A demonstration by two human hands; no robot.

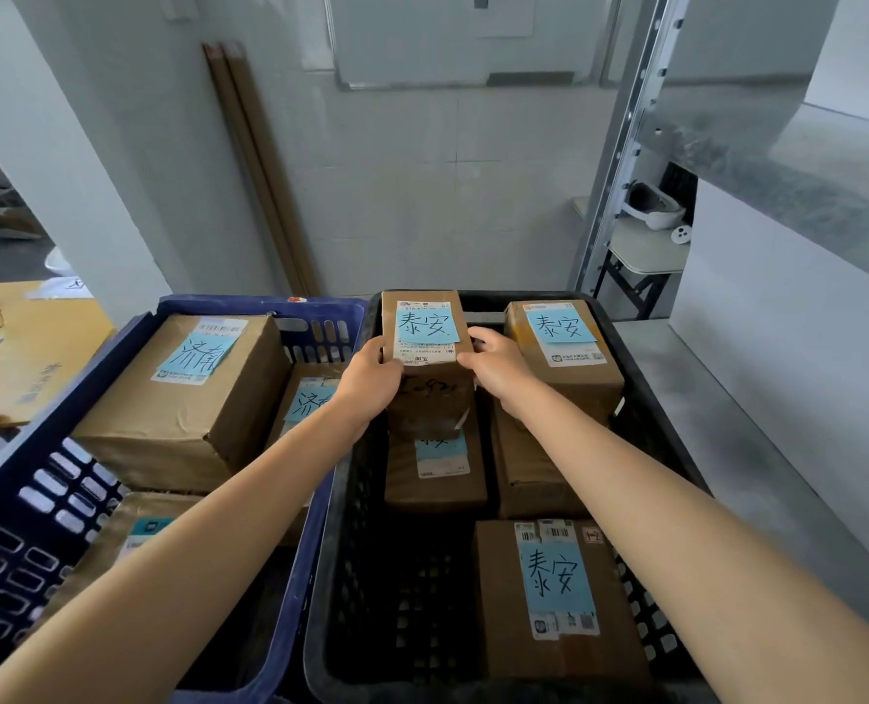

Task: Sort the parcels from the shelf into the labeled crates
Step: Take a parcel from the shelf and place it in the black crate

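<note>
A small cardboard parcel (428,343) with a blue handwritten note is held over the back of the black crate (351,500). My left hand (371,381) grips its left side and my right hand (498,370) grips its right side. It sits above another labelled parcel (437,470) in the crate. Two more parcels with matching blue notes lie in the black crate, one at the back right (564,348) and one at the front (559,597). The blue crate (41,475) to the left holds parcels with a different blue note, the biggest (183,398) on top.
A metal shelf unit (757,134) stands at the right with a grey floor strip beside the black crate. Cardboard tubes (260,170) lean on the tiled wall behind. A yellowish carton (31,343) lies at the left. A folding stool (645,256) stands behind the shelf post.
</note>
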